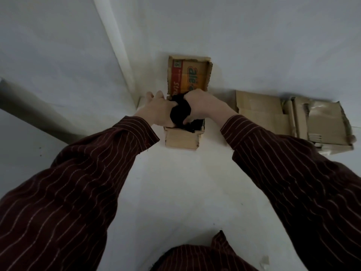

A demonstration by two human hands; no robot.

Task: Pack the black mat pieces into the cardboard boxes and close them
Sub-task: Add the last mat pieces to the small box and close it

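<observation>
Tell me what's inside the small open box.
Inside, black mat pieces bulge from the small box, gripped by the left hand and right hand. Hands and pieces cover its bottom.

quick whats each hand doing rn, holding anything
left hand: grips the black mat piece over the open cardboard box
right hand: fingers curled round the same black mat piece
</observation>
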